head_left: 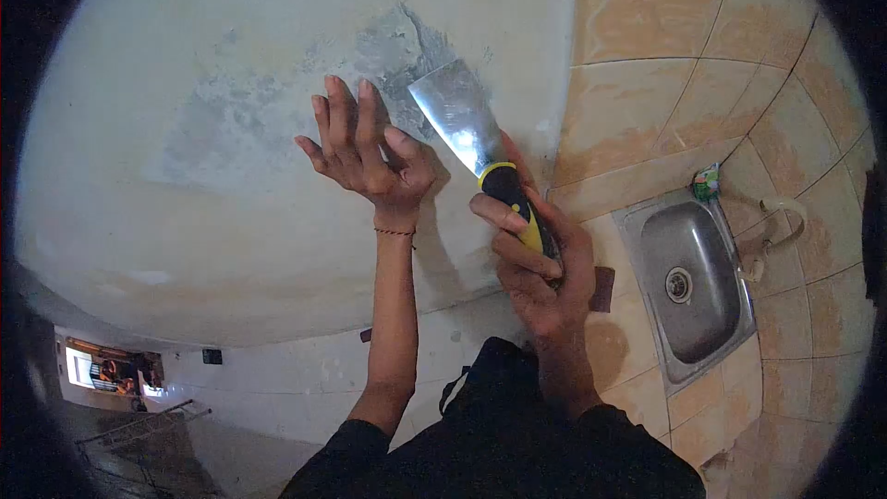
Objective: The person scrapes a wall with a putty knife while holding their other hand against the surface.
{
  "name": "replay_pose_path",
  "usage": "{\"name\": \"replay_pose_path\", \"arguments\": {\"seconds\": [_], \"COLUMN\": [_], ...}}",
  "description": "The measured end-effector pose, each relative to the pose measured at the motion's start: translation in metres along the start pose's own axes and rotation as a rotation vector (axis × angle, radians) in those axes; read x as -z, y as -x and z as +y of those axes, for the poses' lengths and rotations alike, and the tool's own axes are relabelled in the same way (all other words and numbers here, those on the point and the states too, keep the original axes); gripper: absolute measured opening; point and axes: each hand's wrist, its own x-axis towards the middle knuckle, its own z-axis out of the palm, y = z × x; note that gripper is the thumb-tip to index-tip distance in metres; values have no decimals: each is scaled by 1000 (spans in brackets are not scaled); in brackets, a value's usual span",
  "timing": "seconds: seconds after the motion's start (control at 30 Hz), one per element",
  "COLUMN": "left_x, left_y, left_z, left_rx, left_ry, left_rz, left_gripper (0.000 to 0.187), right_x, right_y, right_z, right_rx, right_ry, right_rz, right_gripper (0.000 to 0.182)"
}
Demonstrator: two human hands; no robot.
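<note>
My right hand (550, 263) is wrapped round the black and yellow handle of a putty knife (459, 117). Its wide shiny blade points up and left, with the edge over a rough grey patch (383, 46) on the pale wall (259, 0). To the left of the blade, my left hand (365, 152) is open, fingers spread and pointing up, over the lower part of the patch. A thin braided cord circles the left wrist, and nothing is in that hand. Its shadow falls on the wall beside it.
Beige tiles (647, 102) meet the wall on the right. A steel sink (688, 277) sits in the tiled counter, with a pale tap (781, 222) and a small green packet (706, 182) beside it. A metal rack (139, 430) stands at the lower left.
</note>
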Motion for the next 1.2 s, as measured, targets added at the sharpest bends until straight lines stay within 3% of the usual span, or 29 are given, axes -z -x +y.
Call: {"name": "replay_pose_path", "arguments": {"seconds": [0.13,0.63,0.93,1.2], "left_x": [-2,-2,0,-1], "left_y": [-1,-1,0,-2], "left_z": [4,2,3,5], "left_rx": [30,28,30,32], "left_ry": [-3,18,23,21], "left_rz": [40,51,39,45], "left_gripper": [46,48,49,46], "right_x": [-1,-12,-19,-8], "right_y": [-8,0,0,-3], "right_z": [-3,-2,1,4], "right_rx": [-40,-69,-51,-48], "right_ry": [74,-191,-132,-182], "right_rz": [-5,40,70,-25], "right_gripper": [48,45,44,48]}}
